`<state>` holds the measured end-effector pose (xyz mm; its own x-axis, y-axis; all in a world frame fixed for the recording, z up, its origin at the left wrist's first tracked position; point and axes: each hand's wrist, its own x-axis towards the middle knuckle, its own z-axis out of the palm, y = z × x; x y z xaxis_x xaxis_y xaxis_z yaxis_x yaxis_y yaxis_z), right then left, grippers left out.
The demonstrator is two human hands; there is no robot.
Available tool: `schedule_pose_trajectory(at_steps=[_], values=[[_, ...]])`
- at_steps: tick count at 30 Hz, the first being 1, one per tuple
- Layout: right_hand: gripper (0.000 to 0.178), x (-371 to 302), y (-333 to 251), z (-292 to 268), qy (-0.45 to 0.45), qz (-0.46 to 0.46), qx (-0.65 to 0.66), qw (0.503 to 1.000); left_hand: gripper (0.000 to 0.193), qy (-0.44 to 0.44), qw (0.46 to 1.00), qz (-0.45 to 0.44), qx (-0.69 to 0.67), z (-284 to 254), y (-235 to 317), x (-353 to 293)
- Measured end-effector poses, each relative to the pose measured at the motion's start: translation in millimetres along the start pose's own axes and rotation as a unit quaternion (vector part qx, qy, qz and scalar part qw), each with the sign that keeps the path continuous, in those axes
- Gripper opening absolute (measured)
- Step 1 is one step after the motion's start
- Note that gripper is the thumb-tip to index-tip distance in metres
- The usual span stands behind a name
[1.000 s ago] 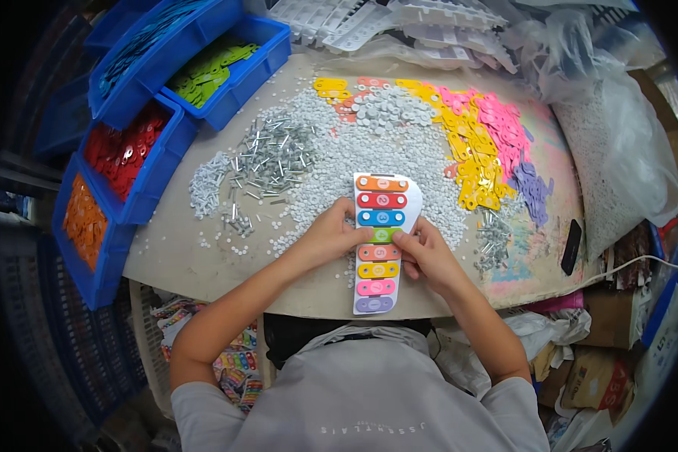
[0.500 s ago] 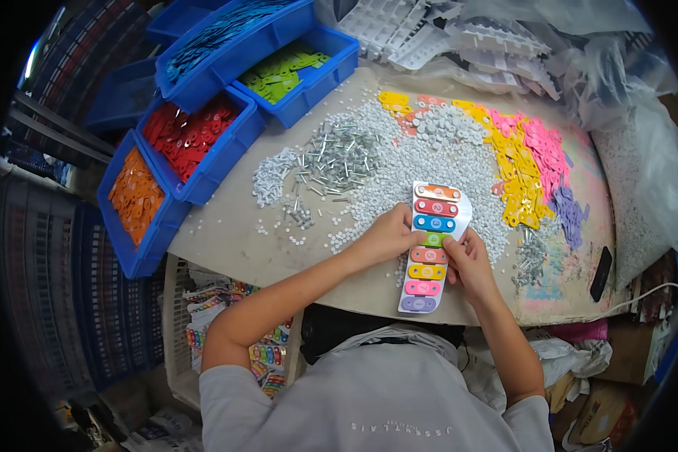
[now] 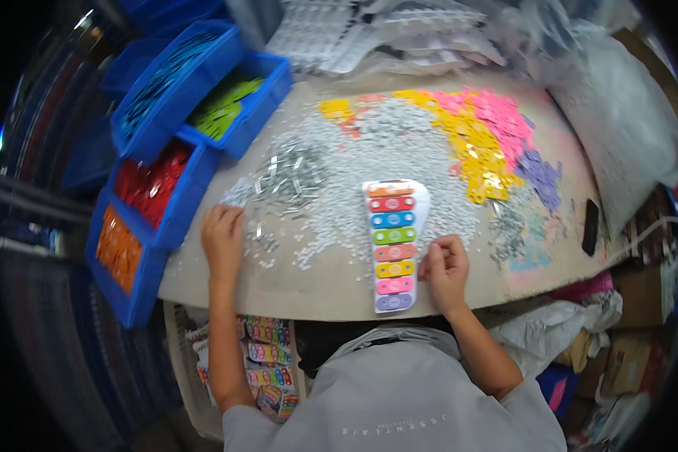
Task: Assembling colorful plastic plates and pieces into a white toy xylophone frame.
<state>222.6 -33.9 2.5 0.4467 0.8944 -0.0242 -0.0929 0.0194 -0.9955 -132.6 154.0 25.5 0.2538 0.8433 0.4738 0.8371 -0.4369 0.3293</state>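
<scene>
A toy xylophone with a white base and a column of coloured bars lies on the near part of the table. White round caps sit on the ends of its upper bars, while the lower bars show dark holes. My right hand rests just beside its right edge, fingers curled in and thumb pressed to them; what they hold is hidden. Far to the left, my left hand is at the near edge of a small heap of white pieces. Its fingers are bent together, slightly blurred, and hide whatever is in them.
Metal pins and many white caps cover the middle table. Yellow bars, pink bars and purple bars lie at right. Blue bins stand left. A plastic sack leans at right, near a black phone-like object.
Both hands have let go of the xylophone, which now lies on the table. My left hand has moved left to the small white pieces. My right hand has drawn slightly away. The view has shifted.
</scene>
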Motion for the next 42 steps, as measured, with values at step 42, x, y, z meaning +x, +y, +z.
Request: schedule_pose_trajectory(at_steps=[42], values=[[0.022, 20.7, -56.5, -19.6, -0.022, -0.319, -0.321, 0.892, 0.014, -0.330, 0.621, -0.320, -0.635, 35.4, 164.6, -38.5]])
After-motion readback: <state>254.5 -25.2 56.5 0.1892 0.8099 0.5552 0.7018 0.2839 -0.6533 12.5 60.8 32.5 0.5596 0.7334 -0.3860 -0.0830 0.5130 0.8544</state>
